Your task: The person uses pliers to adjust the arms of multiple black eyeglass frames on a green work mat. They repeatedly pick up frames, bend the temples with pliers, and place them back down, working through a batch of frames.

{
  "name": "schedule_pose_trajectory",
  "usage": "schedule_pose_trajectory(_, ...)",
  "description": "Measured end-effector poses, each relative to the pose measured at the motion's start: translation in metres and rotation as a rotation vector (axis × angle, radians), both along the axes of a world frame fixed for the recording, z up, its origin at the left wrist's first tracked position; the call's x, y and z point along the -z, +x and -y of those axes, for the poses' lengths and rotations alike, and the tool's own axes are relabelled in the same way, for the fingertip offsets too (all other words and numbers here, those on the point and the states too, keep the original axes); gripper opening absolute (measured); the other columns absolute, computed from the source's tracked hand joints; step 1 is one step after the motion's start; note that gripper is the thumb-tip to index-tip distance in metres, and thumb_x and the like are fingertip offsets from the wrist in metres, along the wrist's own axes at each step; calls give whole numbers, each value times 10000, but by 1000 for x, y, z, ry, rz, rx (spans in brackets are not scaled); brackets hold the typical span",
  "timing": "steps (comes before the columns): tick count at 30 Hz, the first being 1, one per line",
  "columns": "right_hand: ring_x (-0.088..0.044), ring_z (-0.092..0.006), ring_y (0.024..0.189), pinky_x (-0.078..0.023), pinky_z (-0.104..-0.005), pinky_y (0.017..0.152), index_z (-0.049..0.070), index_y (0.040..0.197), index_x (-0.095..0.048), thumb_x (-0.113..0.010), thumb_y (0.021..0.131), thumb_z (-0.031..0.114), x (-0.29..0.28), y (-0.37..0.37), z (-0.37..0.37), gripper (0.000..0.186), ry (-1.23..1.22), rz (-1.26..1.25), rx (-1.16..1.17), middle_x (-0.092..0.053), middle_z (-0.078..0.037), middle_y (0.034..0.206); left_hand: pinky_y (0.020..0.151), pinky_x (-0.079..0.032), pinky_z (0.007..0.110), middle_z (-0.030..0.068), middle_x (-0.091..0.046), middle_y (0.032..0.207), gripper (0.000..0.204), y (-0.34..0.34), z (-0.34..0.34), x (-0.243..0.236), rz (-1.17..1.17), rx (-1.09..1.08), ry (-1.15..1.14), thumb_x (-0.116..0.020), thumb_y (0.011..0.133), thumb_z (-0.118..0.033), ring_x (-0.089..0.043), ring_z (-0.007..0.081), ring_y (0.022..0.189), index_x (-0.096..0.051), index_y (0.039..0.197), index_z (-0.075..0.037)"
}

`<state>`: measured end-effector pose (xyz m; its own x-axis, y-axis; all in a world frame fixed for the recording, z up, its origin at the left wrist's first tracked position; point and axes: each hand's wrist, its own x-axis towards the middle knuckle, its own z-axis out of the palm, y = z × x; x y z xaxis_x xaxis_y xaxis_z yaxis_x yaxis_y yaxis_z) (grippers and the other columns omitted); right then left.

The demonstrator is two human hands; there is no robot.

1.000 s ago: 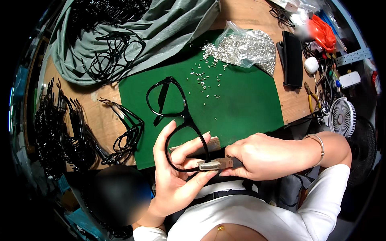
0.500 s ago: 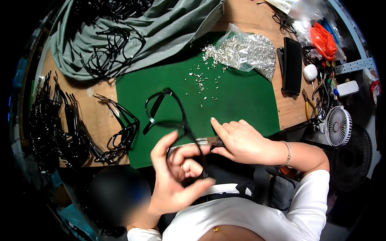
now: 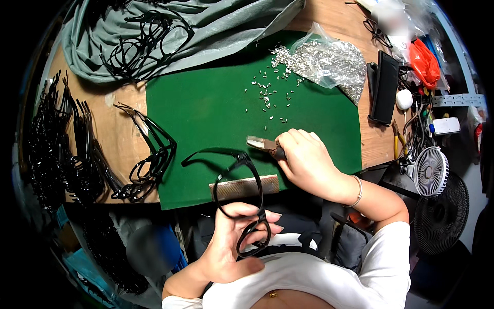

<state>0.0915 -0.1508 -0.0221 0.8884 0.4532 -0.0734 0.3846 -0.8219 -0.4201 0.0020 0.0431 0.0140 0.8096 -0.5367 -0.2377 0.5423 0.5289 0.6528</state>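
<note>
- The left hand (image 3: 234, 242) is closed around a pair of black glasses (image 3: 247, 206), near the person's body. The fingers wrap the lower lens ring, and one arm of the glasses sticks out to the left over the green mat (image 3: 206, 118).
- The right hand (image 3: 309, 162) is closed tight on the handle of small pliers (image 3: 263, 144). The metal tip points left and sits just above the mat, a little to the right of the glasses.
- A brown flat file (image 3: 244, 186) lies at the near edge of the mat, under the glasses.
- Little silver metal bits (image 3: 267, 95) are sprinkled on the far part of the mat. A clear bag (image 3: 329, 62) full of them sits at the far right.
- A small bunch of black glasses (image 3: 146, 159) lies at the left edge of the mat. I think these may be done, but I cannot be sure.
- A very big heap of black glasses (image 3: 56, 149) fills the far left of the table, and more lie on the grey cloth (image 3: 206, 26) at the far side.
- So it looks like only one pair is in hand now, and lots of pairs are left.
</note>
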Motion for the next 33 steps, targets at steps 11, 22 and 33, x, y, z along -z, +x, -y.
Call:
schedule_pose_trajectory(11, -567, -208, 629, -439, -283, 558, -11, 836, -523, -609, 738, 33, -45, -21, -11, 137, 769, -471, 185, -530, -111, 736, 737, -490, 253, 176, -535, 1019, 441, 3, 33, 9, 141, -311, 412, -453, 818, 82, -597, 166, 825, -254, 1210, 46)
schedule_pose_trajectory(22, -456, -56, 603, -381, -187, 535, 30, 843, -465, -600, 817, 194, -47, -14, -18, 214, 1184, -1084, 449, -500, -2, 684, 762, -493, 279, 197, -519, 1016, 507, 8, 33, 4, 163, -190, 399, -455, 792, 118, -579, 168, 856, -225, 1232, 16)
schedule_pose_trajectory(33, -455, -51, 571, -382, -198, 521, 35, 841, -457, -596, 818, 173, -66, -7, -15, 198, 1036, -1154, 343, -494, -2, 671, 720, -494, 288, 206, -529, 1014, 514, 8, 15, -17, -24, -66, 172, -465, 805, 84, -598, 193, 801, -209, 1241, -10)
